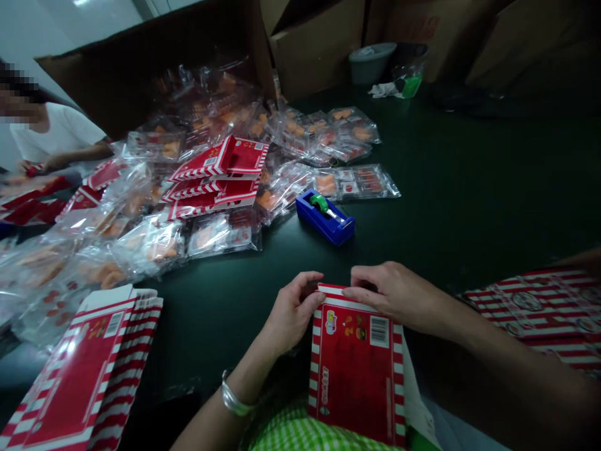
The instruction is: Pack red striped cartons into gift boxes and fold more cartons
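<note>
A red cardboard box [354, 369] with red-and-white striped edges and a barcode rests in front of my body, its top end toward the table. My left hand [295, 310] pinches the top left corner of it between thumb and fingers. Along the same top edge, my right hand [392, 294] closes its fingers on the right part of the flap. The fingertips behind the box are hidden. Beyond my hands stands a blue tape dispenser [325, 217] with a green roll in it.
Flat striped boxes [79, 376] are stacked at left. Clear plastic packets [159, 241] form a large heap, with several red boxes [218, 175] on top. Striped printed sheets [539, 313] lie at right. A grey tub [370, 62] and cartons [319, 50] stand behind. Another person [61, 131] sits at far left.
</note>
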A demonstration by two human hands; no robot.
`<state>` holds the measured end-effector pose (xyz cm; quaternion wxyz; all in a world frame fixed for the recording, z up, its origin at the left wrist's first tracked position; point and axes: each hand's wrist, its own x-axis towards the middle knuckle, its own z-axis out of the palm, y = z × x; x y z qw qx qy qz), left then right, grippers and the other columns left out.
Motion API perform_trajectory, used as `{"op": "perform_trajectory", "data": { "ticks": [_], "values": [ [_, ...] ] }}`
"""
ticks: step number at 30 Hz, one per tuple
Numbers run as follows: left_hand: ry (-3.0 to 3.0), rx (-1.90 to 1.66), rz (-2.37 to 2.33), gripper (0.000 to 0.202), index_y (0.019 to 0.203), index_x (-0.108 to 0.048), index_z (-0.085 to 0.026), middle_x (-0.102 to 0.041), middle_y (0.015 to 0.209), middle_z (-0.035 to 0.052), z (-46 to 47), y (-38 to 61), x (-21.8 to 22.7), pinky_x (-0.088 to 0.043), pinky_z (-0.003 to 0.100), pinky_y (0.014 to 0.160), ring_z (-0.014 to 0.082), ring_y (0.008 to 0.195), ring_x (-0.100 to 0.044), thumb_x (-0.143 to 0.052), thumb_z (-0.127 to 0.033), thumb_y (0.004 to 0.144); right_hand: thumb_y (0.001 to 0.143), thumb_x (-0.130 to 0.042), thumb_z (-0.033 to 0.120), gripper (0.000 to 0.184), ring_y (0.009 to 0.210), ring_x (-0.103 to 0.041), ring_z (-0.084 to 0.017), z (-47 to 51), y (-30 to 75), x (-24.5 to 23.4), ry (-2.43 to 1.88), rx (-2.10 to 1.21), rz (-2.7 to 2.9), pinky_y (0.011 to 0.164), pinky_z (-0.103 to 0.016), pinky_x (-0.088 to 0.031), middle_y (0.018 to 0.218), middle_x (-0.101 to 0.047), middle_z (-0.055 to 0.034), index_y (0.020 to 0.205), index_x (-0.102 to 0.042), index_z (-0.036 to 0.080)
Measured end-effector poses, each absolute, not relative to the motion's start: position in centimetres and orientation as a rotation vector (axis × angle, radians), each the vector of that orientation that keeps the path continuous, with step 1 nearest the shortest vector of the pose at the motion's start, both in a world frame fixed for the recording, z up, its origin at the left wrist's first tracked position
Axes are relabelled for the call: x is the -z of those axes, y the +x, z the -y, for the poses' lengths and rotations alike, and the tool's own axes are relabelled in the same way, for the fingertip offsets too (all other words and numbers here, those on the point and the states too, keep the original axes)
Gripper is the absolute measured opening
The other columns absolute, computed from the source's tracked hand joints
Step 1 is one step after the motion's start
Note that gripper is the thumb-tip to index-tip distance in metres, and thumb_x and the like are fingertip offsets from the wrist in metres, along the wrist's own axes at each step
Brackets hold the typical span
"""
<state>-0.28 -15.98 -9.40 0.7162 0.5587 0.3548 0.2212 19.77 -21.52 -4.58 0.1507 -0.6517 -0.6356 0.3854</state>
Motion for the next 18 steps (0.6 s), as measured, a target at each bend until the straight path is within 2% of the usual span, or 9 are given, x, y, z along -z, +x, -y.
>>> {"op": "perform_trajectory", "data": {
  "ticks": [3, 7, 14, 18],
  "values": [
    [1.299, -0.422, -0.681, 0.040, 0.124, -0.047, -0.020, -0.067, 0.102, 0.0062, 16.0, -0.5, 8.5, -0.051, 0.031, 0.079, 0.0187, 0.091, -0.063, -0.059, -0.025, 0.086, 0.088, -0.051, 0.036, 0.025, 0.061, -0.058, -0.014, 19.8, 19.3, 3.3, -1.773, -1.126, 1.998, 0.052, -0.024, -0.036, 0.071, -0.066, -0.0033, 0.077, -0.065, 0.018],
    [1.371, -0.385, -0.624, 0.043, 0.131, -0.040, -0.022, -0.065, 0.112, 0.0086, 15.7, -1.2, 8.0, -0.051, 0.035, 0.083, 0.0196, 0.094, -0.063, -0.054, -0.026, 0.090, 0.089, -0.047, 0.039, 0.034, 0.057, -0.054, -0.013, 19.2, 19.2, 3.1, -1.615, -1.281, 1.895, 0.051, -0.024, -0.036, 0.065, -0.063, -0.0026, 0.071, -0.064, 0.016],
    [1.446, -0.409, -0.691, 0.030, 0.118, -0.046, -0.019, -0.064, 0.114, 0.0106, 15.8, -1.1, 8.3, -0.051, 0.035, 0.085, 0.0223, 0.103, -0.062, -0.054, -0.029, 0.091, 0.082, -0.059, 0.036, 0.026, 0.055, -0.051, -0.012, 19.9, 18.1, 4.8, -1.702, -1.084, 1.848, 0.048, -0.023, -0.032, 0.062, -0.061, -0.0009, 0.064, -0.057, 0.017],
    [1.445, -0.419, -0.688, 0.028, 0.118, -0.046, -0.020, -0.066, 0.110, 0.0085, 15.9, -1.0, 8.2, -0.053, 0.032, 0.079, 0.0204, 0.096, -0.064, -0.051, -0.027, 0.092, 0.084, -0.055, 0.036, 0.028, 0.058, -0.053, -0.012, 19.6, 17.9, 4.8, -1.628, -1.096, 1.802, 0.051, -0.023, -0.036, 0.064, -0.061, -0.0014, 0.062, -0.055, 0.017]
  ]
}}
